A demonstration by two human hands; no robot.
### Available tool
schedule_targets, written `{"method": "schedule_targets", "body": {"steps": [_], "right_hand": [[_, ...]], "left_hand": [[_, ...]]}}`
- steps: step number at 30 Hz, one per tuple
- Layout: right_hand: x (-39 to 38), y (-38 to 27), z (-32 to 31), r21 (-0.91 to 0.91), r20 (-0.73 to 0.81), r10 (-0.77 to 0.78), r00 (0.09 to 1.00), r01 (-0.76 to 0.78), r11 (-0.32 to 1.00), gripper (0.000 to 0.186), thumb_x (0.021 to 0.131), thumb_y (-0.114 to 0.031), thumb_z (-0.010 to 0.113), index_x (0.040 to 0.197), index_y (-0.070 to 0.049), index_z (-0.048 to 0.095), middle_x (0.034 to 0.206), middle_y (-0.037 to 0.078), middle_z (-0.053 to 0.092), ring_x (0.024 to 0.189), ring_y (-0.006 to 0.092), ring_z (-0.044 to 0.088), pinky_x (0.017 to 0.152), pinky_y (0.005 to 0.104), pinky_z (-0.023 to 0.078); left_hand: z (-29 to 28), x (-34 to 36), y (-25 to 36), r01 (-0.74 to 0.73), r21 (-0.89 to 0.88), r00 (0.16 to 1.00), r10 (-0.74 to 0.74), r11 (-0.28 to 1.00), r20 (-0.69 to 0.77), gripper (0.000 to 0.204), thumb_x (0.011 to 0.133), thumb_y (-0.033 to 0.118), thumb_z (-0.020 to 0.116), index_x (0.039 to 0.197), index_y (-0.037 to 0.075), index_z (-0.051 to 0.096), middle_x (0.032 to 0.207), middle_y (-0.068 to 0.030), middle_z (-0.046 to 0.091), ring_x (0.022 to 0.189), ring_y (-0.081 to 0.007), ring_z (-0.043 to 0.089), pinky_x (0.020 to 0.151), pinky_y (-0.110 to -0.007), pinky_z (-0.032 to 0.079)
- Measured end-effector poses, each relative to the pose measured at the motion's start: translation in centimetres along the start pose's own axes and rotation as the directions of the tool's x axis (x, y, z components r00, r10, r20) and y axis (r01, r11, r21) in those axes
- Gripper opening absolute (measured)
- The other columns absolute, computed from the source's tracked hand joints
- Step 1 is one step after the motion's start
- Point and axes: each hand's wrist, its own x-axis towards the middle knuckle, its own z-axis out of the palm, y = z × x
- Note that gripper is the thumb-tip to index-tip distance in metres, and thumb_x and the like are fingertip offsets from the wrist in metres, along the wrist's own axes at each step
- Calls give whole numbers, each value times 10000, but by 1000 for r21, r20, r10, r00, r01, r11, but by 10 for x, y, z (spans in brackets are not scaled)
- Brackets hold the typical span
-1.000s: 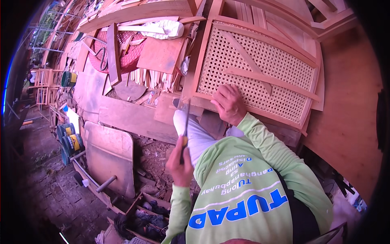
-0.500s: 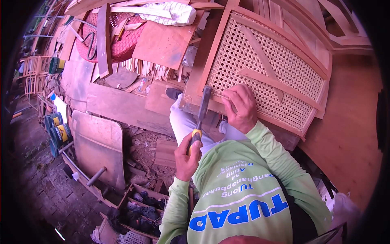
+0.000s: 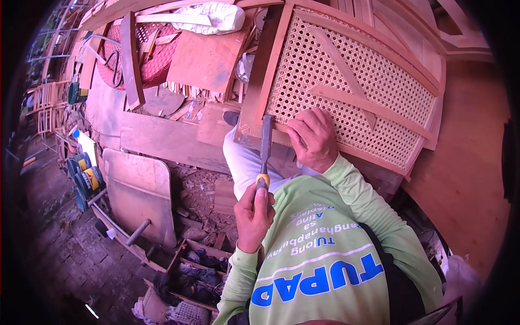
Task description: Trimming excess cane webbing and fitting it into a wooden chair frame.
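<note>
My left hand [image 3: 253,218] is wrapped round the yellow-and-black handle of a chisel [image 3: 266,142]. The flat metal blade points away from me, its tip at the near left corner of a wooden frame [image 3: 274,54]. Woven cane webbing [image 3: 309,70], full of small holes, fills that frame. Just right of the blade, my right hand [image 3: 314,141] is closed with thumb and fingertips together, over the near edge of the webbing. Whatever might be pinched there is too small to make out.
Two loose wooden strips [image 3: 374,111] lie across the webbing. A brown wooden panel [image 3: 455,162] is at the right. Leftward are a red woven seat [image 3: 154,65], plywood pieces [image 3: 203,62], a curved board [image 3: 138,189] and dark buckets [image 3: 89,181]. A partitioned wooden box [image 3: 197,271] sits near me.
The whole view has shifted slightly. The chisel stands a little straighter, its tip still at the frame's corner. My right hand stays closed by the webbing's near edge.
</note>
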Motion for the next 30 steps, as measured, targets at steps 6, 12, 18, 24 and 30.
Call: {"method": "schedule_targets", "body": {"steps": [6,12,18,24,30], "right_hand": [[-3,2,-5,16,10,35,999,-35,999,155,895,-80,783,1032,-64,712,966,85,618,886,307,606,825,454,476],[-4,2,-1,54,-1,17,1000,-17,998,168,879,-61,777,1035,-65,716,971,95,617,894,314,609,832,458,478],[-7,7,-1,60,-21,18,1000,-17,998,145,880,-45,767,1013,-52,709,967,100,625,892,317,620,829,462,489],[-9,5,-2,91,-56,16,998,-11,996,134,879,-37,755,1002,-55,706,955,98,618,895,317,620,840,457,496],[-5,6,-4,104,-39,12,999,-8,995,131,885,-57,756,1008,-56,710,957,104,615,889,326,615,839,459,493]], "left_hand": [[-8,14,-12,28,-22,999,-27,999,26,341,1192,211,564,1446,7,664,874,-4,618,574,-16,450,485,-208,341],[-10,32,-45,-112,45,993,111,993,34,393,1204,284,537,1469,17,651,865,-8,631,525,-38,465,462,-227,344],[-13,54,-59,-135,-19,987,136,991,85,432,1211,322,507,1482,23,663,852,19,595,524,-34,435,464,-225,319],[-7,35,-52,-156,56,988,154,986,32,435,1209,321,525,1495,22,656,856,23,601,527,-30,437,470,-215,332],[-10,57,-50,-113,4,992,113,994,59,453,1208,342,522,1492,16,658,859,14,607,523,-35,441,468,-215,335]]}}
